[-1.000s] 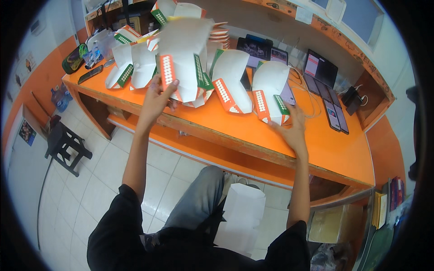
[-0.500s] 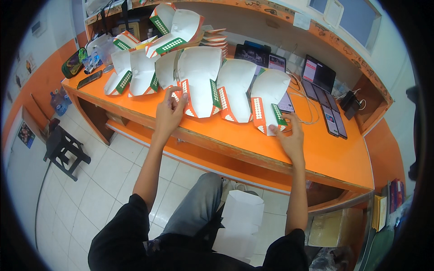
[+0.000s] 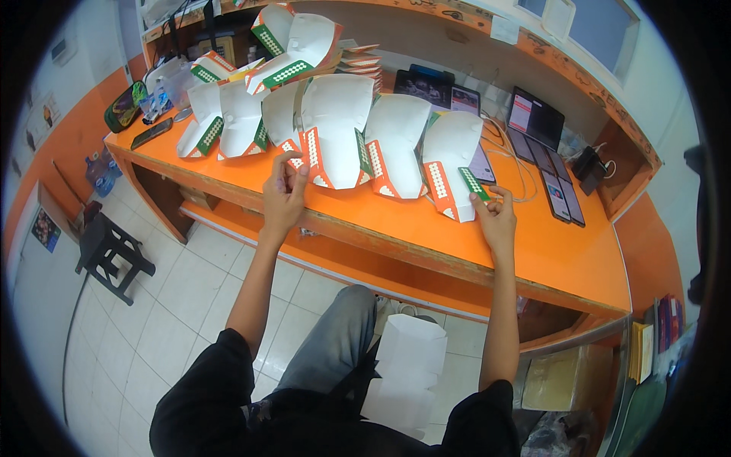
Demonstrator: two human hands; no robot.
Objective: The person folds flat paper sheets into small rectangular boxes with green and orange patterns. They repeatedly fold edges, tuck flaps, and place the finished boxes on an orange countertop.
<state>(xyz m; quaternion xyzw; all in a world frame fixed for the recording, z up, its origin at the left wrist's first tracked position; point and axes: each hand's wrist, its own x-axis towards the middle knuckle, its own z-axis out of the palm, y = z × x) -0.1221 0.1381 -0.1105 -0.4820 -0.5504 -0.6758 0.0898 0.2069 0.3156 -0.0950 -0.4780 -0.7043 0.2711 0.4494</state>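
Open paper food boxes, white inside with orange and green printed side flaps, stand in a row on the orange counter [image 3: 563, 266]. My right hand [image 3: 496, 221] pinches the green side flap of the rightmost box [image 3: 451, 141] between thumb and fingers. At the row's left side, my left hand [image 3: 285, 194] is closed, with fingertips at the orange front corner of a partly hidden box [image 3: 282, 114]. Between my hands stand a large box [image 3: 337, 107] and another box [image 3: 396, 126], their sides overlapping. A flat white box blank [image 3: 407, 365] lies by my lap.
More opened boxes [image 3: 304, 46] are piled behind, beside a stack of folded ones [image 3: 362, 65]. A laptop [image 3: 537, 114], several phones [image 3: 560, 194] and cables are at the right. Another phone [image 3: 151, 133] lies far left. A black stool [image 3: 114, 255] stands on the floor.
The rightmost box has shifted slightly left and turned a little, toward the others. My right hand has moved up along its green flap. My left hand stays nearly in place.
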